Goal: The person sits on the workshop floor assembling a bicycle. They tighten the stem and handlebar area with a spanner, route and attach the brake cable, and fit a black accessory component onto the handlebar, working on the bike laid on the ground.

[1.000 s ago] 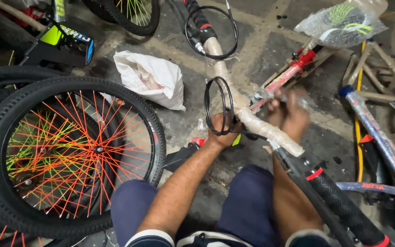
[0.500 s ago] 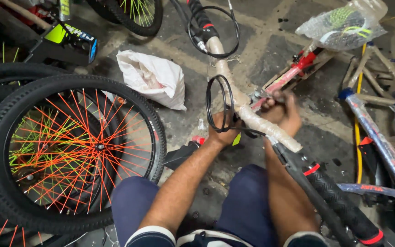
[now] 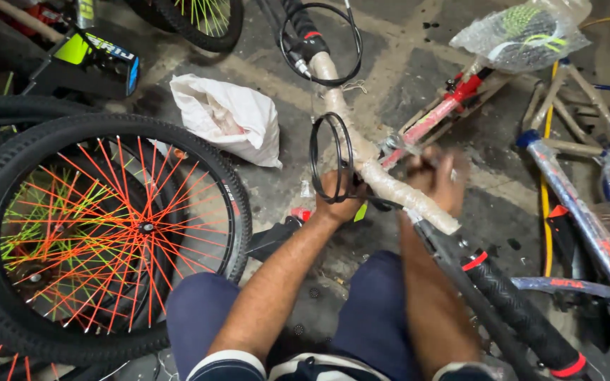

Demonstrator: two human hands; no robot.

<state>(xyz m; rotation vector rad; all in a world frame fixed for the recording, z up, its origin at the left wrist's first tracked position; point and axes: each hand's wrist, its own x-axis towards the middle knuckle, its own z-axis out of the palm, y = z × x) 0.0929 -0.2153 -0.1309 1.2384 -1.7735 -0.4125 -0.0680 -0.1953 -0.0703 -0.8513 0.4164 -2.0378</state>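
A bicycle repair workshop: bare stained concrete floor (image 3: 404,63), a wheel with orange spokes (image 3: 107,233) left of the grip, a bicycle frame (image 3: 587,212) to its right, a bubble-wrapped part (image 3: 524,32) beyond.

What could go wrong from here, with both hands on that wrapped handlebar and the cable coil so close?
1. The black cable coil stands right by the left hand on the wrapped handlebar; it might snag or kink if the bar turns.
2. The right hand is blurred beside the red frame part, so a slip could pinch fingers.
3. The orange-spoked wheel lies close to the left knee; shifting could knock it.
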